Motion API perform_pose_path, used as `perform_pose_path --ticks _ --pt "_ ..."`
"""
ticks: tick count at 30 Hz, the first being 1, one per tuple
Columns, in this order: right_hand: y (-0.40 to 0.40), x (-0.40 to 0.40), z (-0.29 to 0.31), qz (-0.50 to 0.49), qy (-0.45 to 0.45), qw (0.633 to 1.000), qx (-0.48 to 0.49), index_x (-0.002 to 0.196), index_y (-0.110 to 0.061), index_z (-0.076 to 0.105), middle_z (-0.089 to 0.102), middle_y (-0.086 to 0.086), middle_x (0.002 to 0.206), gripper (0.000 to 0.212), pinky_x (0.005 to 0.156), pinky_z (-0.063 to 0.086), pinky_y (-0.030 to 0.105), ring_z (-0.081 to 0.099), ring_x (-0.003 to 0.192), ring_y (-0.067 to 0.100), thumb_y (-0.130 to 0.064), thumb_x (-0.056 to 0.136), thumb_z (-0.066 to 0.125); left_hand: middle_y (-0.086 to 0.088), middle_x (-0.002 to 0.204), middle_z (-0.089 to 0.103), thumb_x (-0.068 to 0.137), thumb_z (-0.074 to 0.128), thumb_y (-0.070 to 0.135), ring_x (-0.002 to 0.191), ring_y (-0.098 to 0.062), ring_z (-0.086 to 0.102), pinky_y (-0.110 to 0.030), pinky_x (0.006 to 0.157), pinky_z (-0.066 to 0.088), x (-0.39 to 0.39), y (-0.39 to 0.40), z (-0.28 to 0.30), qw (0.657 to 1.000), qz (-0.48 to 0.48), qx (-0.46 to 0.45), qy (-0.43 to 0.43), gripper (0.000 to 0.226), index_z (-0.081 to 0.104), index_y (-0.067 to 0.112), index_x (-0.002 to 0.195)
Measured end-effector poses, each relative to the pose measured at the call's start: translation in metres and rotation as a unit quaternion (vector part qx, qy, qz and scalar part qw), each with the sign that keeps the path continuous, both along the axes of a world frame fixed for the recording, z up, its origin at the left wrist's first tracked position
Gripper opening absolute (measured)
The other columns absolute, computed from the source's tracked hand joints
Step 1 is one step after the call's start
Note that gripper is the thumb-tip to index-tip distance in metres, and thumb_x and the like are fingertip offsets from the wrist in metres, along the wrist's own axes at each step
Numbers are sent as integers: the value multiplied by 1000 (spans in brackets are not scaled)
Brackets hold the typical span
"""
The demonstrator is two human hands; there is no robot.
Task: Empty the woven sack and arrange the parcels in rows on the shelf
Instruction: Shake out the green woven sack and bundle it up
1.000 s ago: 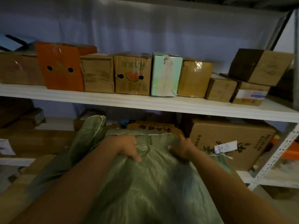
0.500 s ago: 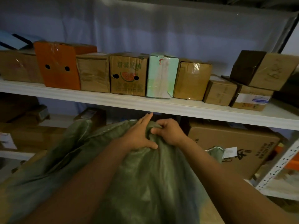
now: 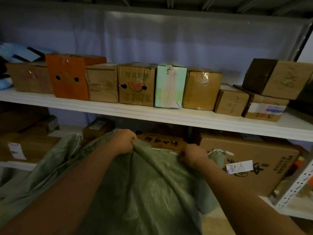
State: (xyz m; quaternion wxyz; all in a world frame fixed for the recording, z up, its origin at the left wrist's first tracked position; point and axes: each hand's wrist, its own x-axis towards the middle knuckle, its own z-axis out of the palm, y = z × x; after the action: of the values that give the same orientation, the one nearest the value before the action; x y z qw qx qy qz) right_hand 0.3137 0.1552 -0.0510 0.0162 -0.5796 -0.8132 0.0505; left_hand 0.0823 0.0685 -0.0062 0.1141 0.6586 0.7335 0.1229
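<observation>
Your left hand (image 3: 126,141) and right hand (image 3: 194,154) each grip a bunched fistful of the green woven sack (image 3: 144,189); it looks limp, light and slippery, so hold the hem.

I'm looking into a parcel storeroom or small warehouse. Above my grip, a white shelf (image 3: 169,116) on a slotted metal upright (image 3: 298,187) carries a row of taped cardboard parcels (image 3: 201,89). Beyond the grip, a lower level holds bigger cartons (image 3: 264,160) with shipping labels (image 3: 239,166).
</observation>
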Motion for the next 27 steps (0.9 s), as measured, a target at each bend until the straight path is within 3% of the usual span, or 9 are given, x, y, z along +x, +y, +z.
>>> perform_pose_path --ticks 3,7,10,13,16,19,22,25,27 --pt "0 3 24 -26 175 978 113 105 -18 68 63 7 107 22 87 50 39 61 97 27 -25 95 48 -1 139 45 71 76 24 125 -26 43 -39 105 40 0 -3 15 982 -22 -175 69 68 50 26 134" --pt "-12 -2 52 78 306 949 12 90 -16 70 66 2 94 15 86 48 34 60 91 19 -19 93 55 -1 153 25 64 66 69 138 -32 23 -53 110 24 30 3 28 999 1 -28 39 98 28 29 145" --pt "-19 -8 68 123 266 956 28 86 -17 71 70 5 92 13 85 49 35 62 91 22 -17 91 59 -6 145 41 81 56 59 135 -31 33 -54 111 24 62 10 17 998 -51 22 -26 65 40 29 137" --pt "-17 3 91 104 298 947 51 92 -19 72 71 5 98 11 88 51 39 63 94 23 -23 90 62 -10 103 66 87 59 31 105 -30 58 -41 93 45 64 15 23 983 -45 118 -130 9 65 25 86" --pt "-17 25 92 48 146 988 -10 112 -23 63 64 2 113 29 106 37 51 55 110 22 -36 86 64 -11 96 66 89 58 23 96 -28 59 -35 84 48 50 18 35 977 -31 160 -135 13 68 16 87" --pt "-19 39 76 -22 -13 999 -41 116 -26 60 60 2 116 29 108 32 52 51 115 23 -36 89 58 -9 100 62 93 53 23 97 -27 57 -33 81 45 38 12 31 993 -43 73 -88 14 65 15 91" --pt "-15 39 91 -40 140 987 60 96 -23 61 63 4 98 11 88 50 41 60 98 24 -23 95 50 -11 97 62 93 51 21 92 -29 57 -33 76 44 31 13 35 985 -6 125 -115 18 61 16 80" --pt "-8 28 125 -55 319 918 228 88 -20 60 62 3 84 18 67 50 37 60 78 22 -14 96 45 -6 88 55 93 48 15 84 -23 51 -32 69 37 35 20 57 934 66 327 -127 19 64 8 85" --pt "-5 24 131 -41 342 906 246 87 -19 61 63 3 82 19 67 51 39 59 76 23 -12 94 46 -5 88 54 93 48 15 83 -21 49 -33 70 37 33 20 61 920 77 358 -143 18 63 8 85"
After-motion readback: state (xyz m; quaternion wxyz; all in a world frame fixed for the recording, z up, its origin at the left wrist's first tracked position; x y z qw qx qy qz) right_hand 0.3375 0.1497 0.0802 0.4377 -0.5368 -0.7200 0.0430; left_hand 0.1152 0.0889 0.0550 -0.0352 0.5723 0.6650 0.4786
